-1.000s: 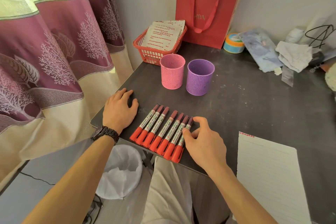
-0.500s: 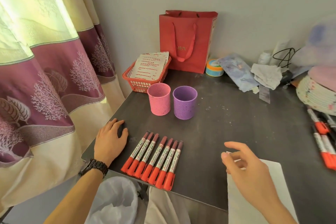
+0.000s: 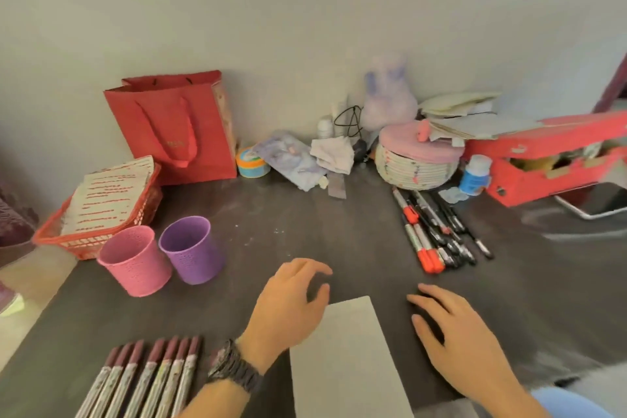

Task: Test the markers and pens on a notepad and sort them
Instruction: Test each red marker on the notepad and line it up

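The dark worktop is the biggest thing, and both hands are over it. A red paper bag stands far past the left fingers, by the wall. A long red box sits far past the right fingers, off to their right side.

The white notepad lies flat between the two hands. Its top left corner is just under the left thumb. The right fingers are just beside its right edge, on the bare worktop.

A red basket with papers in it is far to the left of the left fingers. A round woven basket with a pink lid is far past the right fingers.

The left hand has its fingers bent a little and spread apart. It holds nothing. The right hand has its fingers nearly straight and apart. It holds nothing too.

A pink cup and a purple cup stand side by side, touching or nearly so, to the left of the left fingers.

A row of markers lies side by side behind the left fingers, left of the wrist. A pile of pens and markers lies just past the right fingers, not touching them.

A dark watch is on the left wrist.
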`<state>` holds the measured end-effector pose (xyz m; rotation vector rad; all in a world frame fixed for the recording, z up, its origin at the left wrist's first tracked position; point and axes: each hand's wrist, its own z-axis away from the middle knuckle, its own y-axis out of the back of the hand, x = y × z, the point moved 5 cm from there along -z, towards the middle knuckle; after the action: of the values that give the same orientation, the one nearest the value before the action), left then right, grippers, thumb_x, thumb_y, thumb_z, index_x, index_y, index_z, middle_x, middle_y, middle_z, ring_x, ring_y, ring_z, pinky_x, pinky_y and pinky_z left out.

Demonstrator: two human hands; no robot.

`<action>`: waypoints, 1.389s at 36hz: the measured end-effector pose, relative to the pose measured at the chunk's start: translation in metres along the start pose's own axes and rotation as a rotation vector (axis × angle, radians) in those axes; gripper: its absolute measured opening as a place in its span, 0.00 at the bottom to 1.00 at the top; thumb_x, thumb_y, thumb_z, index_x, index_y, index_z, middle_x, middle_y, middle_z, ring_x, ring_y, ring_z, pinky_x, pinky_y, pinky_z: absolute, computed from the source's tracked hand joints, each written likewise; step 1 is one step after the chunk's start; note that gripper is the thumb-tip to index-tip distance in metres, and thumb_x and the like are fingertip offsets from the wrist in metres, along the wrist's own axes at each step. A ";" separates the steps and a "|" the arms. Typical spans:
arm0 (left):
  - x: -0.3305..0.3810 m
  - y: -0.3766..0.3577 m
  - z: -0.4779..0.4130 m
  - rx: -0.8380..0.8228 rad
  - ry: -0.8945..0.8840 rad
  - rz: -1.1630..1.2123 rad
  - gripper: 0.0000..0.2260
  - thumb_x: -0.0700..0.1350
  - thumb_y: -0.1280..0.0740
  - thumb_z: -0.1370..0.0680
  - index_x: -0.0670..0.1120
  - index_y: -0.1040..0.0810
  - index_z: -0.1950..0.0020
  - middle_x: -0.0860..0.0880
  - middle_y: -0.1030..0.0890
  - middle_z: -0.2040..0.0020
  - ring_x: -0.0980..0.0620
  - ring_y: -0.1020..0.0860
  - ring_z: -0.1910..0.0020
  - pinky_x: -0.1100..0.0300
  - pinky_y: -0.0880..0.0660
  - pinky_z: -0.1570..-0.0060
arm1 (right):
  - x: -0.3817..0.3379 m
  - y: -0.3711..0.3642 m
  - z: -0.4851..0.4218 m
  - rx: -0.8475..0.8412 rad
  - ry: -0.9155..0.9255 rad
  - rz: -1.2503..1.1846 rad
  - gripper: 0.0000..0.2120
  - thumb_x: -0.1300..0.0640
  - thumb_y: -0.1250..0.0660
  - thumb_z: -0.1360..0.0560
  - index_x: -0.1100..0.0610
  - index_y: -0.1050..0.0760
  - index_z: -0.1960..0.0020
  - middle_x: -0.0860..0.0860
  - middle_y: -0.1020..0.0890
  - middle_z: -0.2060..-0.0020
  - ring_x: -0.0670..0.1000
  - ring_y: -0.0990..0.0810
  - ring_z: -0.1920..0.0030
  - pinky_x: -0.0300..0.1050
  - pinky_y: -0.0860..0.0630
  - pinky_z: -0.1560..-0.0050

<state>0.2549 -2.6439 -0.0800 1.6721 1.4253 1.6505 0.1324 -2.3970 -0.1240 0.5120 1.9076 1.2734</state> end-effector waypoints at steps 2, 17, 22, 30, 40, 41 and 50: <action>0.022 -0.027 -0.027 -0.110 -0.044 -0.015 0.13 0.54 0.38 0.21 0.60 0.27 0.36 0.62 0.27 0.37 0.58 0.29 0.37 0.59 0.31 0.37 | 0.000 -0.002 -0.001 0.004 0.009 -0.002 0.14 0.48 0.30 0.22 0.46 0.19 0.37 0.44 0.21 0.34 0.49 0.24 0.33 0.47 0.26 0.34; 0.116 -0.116 -0.179 -0.370 -0.105 -0.336 0.21 0.57 0.49 0.17 0.62 0.41 0.22 0.46 0.27 0.33 0.42 0.27 0.36 0.45 0.26 0.41 | 0.003 -0.007 -0.003 0.002 0.019 -0.091 0.19 0.42 0.44 0.20 0.42 0.24 0.34 0.41 0.25 0.31 0.45 0.29 0.29 0.42 0.36 0.28; 0.117 -0.118 -0.192 -0.251 -0.048 -0.405 0.14 0.54 0.43 0.19 0.55 0.26 0.36 0.47 0.22 0.43 0.43 0.23 0.43 0.52 0.27 0.52 | 0.005 -0.009 -0.003 0.040 0.020 -0.114 0.16 0.42 0.41 0.21 0.41 0.23 0.36 0.41 0.24 0.34 0.45 0.28 0.32 0.41 0.35 0.31; 0.085 -0.092 -0.187 -0.080 0.242 0.029 0.05 0.50 0.38 0.22 0.53 0.26 0.48 0.48 0.20 0.52 0.42 0.20 0.53 0.52 0.24 0.55 | 0.007 -0.012 -0.008 -0.004 0.006 -0.124 0.20 0.39 0.46 0.21 0.40 0.26 0.34 0.38 0.28 0.32 0.42 0.33 0.30 0.35 0.45 0.31; 0.057 -0.035 -0.074 -0.029 0.498 1.033 0.08 0.48 0.30 0.21 0.52 0.19 0.42 0.49 0.14 0.51 0.50 0.17 0.63 0.58 0.24 0.63 | 0.010 -0.003 -0.010 0.065 -0.034 -0.219 0.11 0.44 0.36 0.21 0.42 0.20 0.40 0.32 0.24 0.39 0.33 0.32 0.36 0.34 0.36 0.33; 0.056 -0.028 -0.058 -0.027 0.494 1.052 0.08 0.48 0.31 0.21 0.52 0.18 0.43 0.49 0.14 0.50 0.49 0.17 0.63 0.58 0.24 0.61 | 0.012 -0.002 -0.011 0.070 -0.048 -0.238 0.10 0.44 0.35 0.21 0.41 0.20 0.42 0.30 0.25 0.41 0.30 0.33 0.37 0.35 0.34 0.33; 0.045 0.002 0.054 0.038 0.511 1.071 0.18 0.53 0.44 0.16 0.52 0.14 0.51 0.46 0.17 0.60 0.49 0.23 0.69 0.57 0.25 0.62 | -0.006 0.016 0.001 -0.007 -0.197 -0.629 0.10 0.46 0.31 0.23 0.39 0.23 0.41 0.34 0.16 0.49 0.38 0.21 0.42 0.39 0.27 0.40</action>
<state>0.2948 -2.5869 -0.0679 2.3457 0.6815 2.7594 0.1357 -2.3943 -0.1077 0.0144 1.7018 0.7838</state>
